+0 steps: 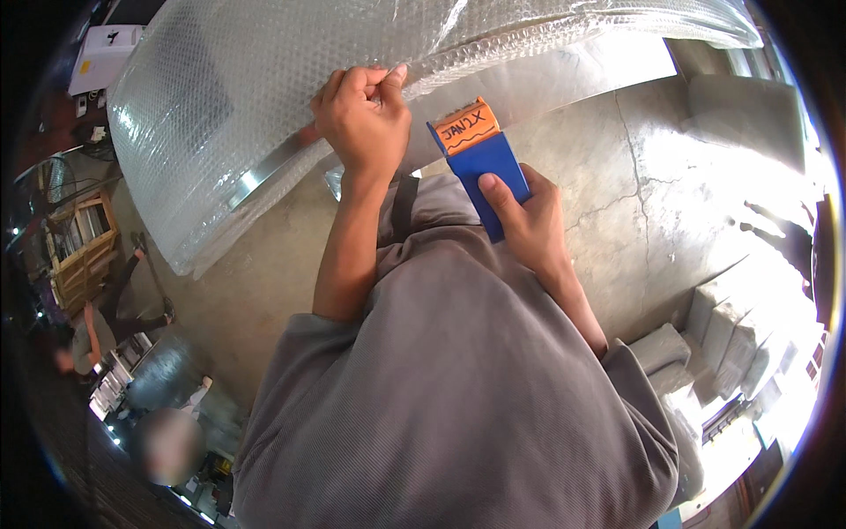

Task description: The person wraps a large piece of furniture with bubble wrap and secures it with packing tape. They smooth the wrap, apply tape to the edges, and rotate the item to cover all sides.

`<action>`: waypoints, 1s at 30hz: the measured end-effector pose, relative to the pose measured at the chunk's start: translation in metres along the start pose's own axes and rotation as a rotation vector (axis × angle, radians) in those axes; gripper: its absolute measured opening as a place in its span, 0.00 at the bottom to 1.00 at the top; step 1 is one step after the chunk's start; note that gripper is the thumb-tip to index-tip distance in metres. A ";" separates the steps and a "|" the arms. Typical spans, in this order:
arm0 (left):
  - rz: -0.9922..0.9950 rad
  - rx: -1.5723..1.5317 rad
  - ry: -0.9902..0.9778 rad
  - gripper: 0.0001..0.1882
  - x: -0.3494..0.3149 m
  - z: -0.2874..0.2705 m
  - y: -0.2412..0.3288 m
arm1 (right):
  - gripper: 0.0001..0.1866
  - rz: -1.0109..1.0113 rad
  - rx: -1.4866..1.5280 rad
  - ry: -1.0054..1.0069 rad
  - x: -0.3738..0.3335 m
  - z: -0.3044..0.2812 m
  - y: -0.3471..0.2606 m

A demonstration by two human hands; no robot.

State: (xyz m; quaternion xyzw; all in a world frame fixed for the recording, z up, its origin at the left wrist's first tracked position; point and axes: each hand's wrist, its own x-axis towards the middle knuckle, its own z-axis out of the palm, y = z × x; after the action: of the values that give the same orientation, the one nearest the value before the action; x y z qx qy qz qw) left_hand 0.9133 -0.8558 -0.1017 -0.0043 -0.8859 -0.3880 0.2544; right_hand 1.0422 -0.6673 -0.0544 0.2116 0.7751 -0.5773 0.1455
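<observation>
A large sheet of clear bubble wrap (264, 84) covers a broad flat item in front of me. My left hand (366, 123) is closed at the near edge of the wrap, thumb and fingers pinching it. In my right hand (533, 216) is a blue, flat, box-shaped hand tool with an orange end (489, 172), whose exact kind I cannot make out. Handwriting marks the orange part. My right thumb presses along its blue face, and the orange end points away from me, just right of my left hand. A bare shiny metal-like panel (608, 70) shows below the wrap's edge.
Wrapped pale bundles (740, 309) are stacked at the right. A wooden crate (84, 234) and another person (97, 335) are at the left. Cracked concrete floor (617, 176) lies beneath. A white box (104, 57) stands at the upper left.
</observation>
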 end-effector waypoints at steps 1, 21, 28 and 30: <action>0.002 -0.001 -0.009 0.10 0.001 0.000 0.000 | 0.30 -0.007 0.004 0.001 0.004 0.002 0.007; 0.691 -0.108 -0.641 0.25 -0.013 -0.031 0.021 | 0.29 -0.262 0.280 -0.118 0.142 0.088 0.135; 1.376 1.142 -0.894 0.38 -0.021 0.004 -0.026 | 0.44 -0.106 -0.121 -0.076 0.133 0.060 0.123; 1.478 1.330 -0.851 0.39 -0.022 0.006 -0.036 | 0.45 -0.077 -0.208 -0.060 0.132 0.051 0.115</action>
State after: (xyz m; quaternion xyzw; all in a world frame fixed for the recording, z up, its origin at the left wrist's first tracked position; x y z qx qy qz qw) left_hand 0.9228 -0.8723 -0.1397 -0.5330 -0.7127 0.4536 0.0483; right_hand 0.9836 -0.6665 -0.2268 0.1478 0.8337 -0.5050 0.1675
